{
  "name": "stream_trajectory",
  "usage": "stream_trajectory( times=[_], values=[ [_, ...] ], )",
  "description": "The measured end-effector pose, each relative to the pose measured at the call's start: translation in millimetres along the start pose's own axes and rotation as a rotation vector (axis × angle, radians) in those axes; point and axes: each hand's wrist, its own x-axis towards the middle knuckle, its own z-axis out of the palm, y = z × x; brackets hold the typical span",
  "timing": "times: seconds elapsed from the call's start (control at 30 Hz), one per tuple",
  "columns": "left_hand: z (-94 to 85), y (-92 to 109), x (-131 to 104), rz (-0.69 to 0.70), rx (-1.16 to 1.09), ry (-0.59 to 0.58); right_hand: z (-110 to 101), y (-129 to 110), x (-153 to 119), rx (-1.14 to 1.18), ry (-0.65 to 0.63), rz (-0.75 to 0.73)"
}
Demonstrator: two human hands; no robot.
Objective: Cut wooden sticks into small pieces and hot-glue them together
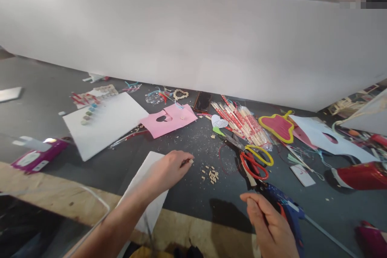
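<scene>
My left hand (173, 164) is closed in a pinch over the dark tabletop, a small pale piece (191, 161) showing at its fingertips. Just right of it lies a loose pile of short pale wooden-looking pieces (213, 175). My right hand (269, 223) is at the lower right, fingers curled and thumb against the index finger; anything between them is hidden. Behind and beside that hand is a blue glue gun (279, 196), partly covered by it. Beyond are scissors with red handles (254, 166) and scissors with yellow handles (262, 155). A white sheet (154, 209) lies under my left forearm.
A white board (109, 123) and pink paper with a cutout (169, 123) lie at the left. Wrapped red-and-white sticks (238, 123), a phone (202, 101) and a red can (363, 176) are farther right. A tall white panel (193, 40) stands across the back.
</scene>
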Motion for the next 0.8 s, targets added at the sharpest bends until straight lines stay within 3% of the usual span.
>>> stream_trajectory(
  times=[0.17,0.33,0.6,0.8],
  values=[
    [9.0,-2,8,0.093,0.251,-0.080,-1,6,-3,-0.030,-0.072,0.004],
    [13.9,-1,12,0.098,0.420,-0.070,1,11,-3,-0.093,-0.124,-0.059],
    [16.7,-5,13,0.127,0.485,-0.093,4,13,-3,-0.139,-0.160,-0.126],
    [10.9,2,5,0.153,0.478,-0.023,10,14,-2,-0.109,-0.111,-0.104]
  ],
)
